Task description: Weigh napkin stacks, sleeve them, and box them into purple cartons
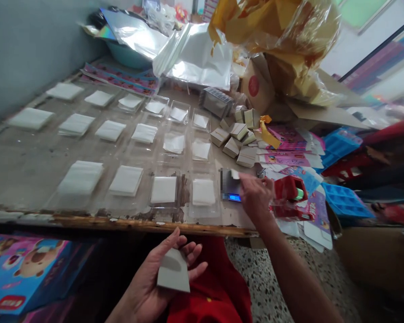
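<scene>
My left hand lies palm up over my lap, below the table's front edge, with a small stack of white paper squares resting in its loosely curled fingers. My right hand reaches over the table to a small digital scale with a blue lit display. Its fingers pinch a small white piece just above the scale's platform. Rows of clear plastic trays, each holding a pile of white squares, cover the worn table top to the left of the scale.
Small cream boxes lie heaped behind the scale. A red tape dispenser stands right of my right hand. Blue moulded trays, pink printed cards, silver foil sheets and a yellow plastic bag crowd the back and right. A blue printed box sits lower left.
</scene>
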